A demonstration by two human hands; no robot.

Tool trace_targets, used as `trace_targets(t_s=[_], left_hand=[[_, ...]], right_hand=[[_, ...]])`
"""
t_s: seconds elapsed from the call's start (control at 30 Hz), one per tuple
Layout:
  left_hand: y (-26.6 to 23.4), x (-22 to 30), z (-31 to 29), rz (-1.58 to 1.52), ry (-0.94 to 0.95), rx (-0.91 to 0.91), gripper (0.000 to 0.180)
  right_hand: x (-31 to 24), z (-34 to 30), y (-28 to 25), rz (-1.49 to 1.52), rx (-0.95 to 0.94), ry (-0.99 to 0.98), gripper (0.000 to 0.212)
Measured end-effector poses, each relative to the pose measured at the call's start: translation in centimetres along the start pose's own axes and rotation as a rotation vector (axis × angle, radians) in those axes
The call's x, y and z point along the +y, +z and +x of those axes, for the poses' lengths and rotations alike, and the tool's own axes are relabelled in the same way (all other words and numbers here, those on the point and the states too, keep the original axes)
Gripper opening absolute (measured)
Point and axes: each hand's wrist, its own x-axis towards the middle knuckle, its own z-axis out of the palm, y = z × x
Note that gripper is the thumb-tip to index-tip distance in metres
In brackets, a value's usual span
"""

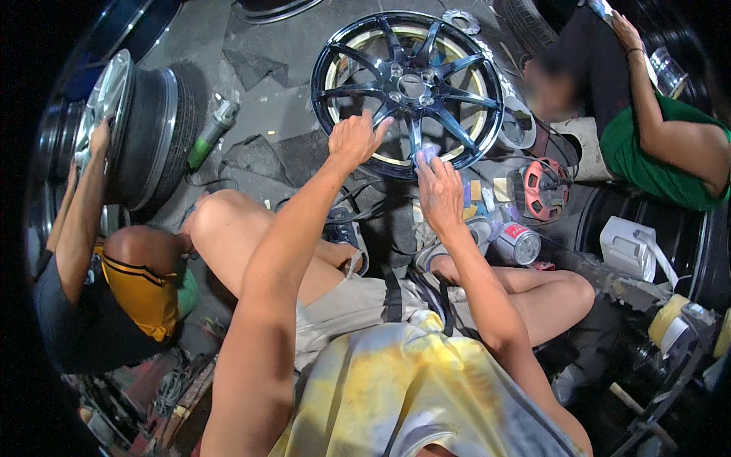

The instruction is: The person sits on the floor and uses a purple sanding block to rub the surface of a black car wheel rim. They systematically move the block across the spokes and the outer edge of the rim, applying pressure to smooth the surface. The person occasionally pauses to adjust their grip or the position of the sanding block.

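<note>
A glossy dark multi-spoke wheel rim (449, 97) lies face up in front of me, its inner edge pale and yellowish behind the spokes. At its near left edge is my left hand (356, 141), thumb and index finger spread, with nothing seen in it. My right hand (442, 194) reaches the rim's near edge beside the lowest spoke. Its fingers hold a small, pale lilac crumpled cloth (430, 151) against the rim; the fingertips are partly hard to make out.
To my right are a can (519, 244), a red round tool (546, 189) and small sanding pads (502, 189). A green-and-grey power tool (212, 131) lies left. At left, a person holds a tyred wheel (145, 137); another person in green (662, 156) works at right.
</note>
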Motion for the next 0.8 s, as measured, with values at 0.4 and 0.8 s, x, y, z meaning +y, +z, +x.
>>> trace_targets(t_s=[0.4, 0.8], left_hand=[[0.8, -0.6, -0.1, -0.014, 0.041, 0.067, 0.061], [0.2, 0.2, -0.1, 0.015, 0.037, 0.065, 0.058]], right_hand=[[0.5, 0.8, -0.3, -0.087, -0.111, -0.032, 0.027], [1.1, 3.2, 0.0, -0.141, -0.102, -0.092, 0.032]])
